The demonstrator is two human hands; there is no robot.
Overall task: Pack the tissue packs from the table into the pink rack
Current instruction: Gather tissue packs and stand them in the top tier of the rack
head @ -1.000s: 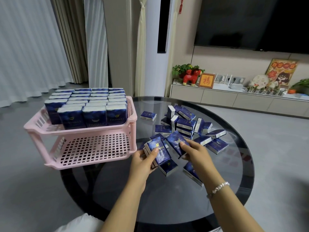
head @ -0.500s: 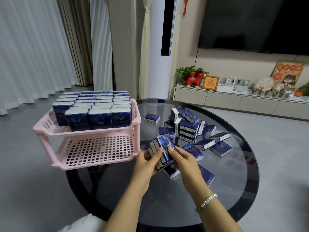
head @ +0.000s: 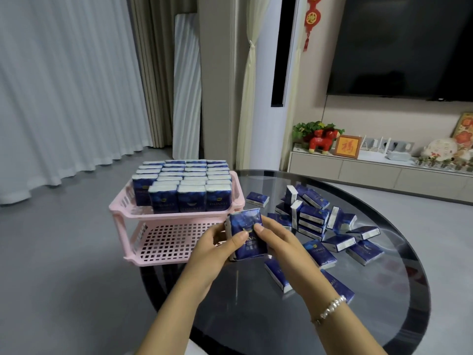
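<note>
Both hands hold a small upright stack of dark blue tissue packs (head: 247, 233) above the table, just right of the pink rack (head: 176, 213). My left hand (head: 217, 249) grips the stack's left side with its thumb across the front. My right hand (head: 279, 242) grips the right side, its thumb on the front as well. The rack's top tier is filled with several rows of standing packs (head: 186, 185). Its lower tier (head: 174, 242) is a bare pink grid. Several loose packs (head: 322, 226) lie scattered on the table to the right.
The rack stands on the left edge of a round dark glass table (head: 294, 316). Grey floor and curtains (head: 64, 85) lie to the left. A low cabinet (head: 371, 172) with ornaments and a wall television (head: 404, 47) are behind.
My hands gathered packs from the pile into one squared stack, lifted it and carried it left toward the rack. The camera tilted up.
</note>
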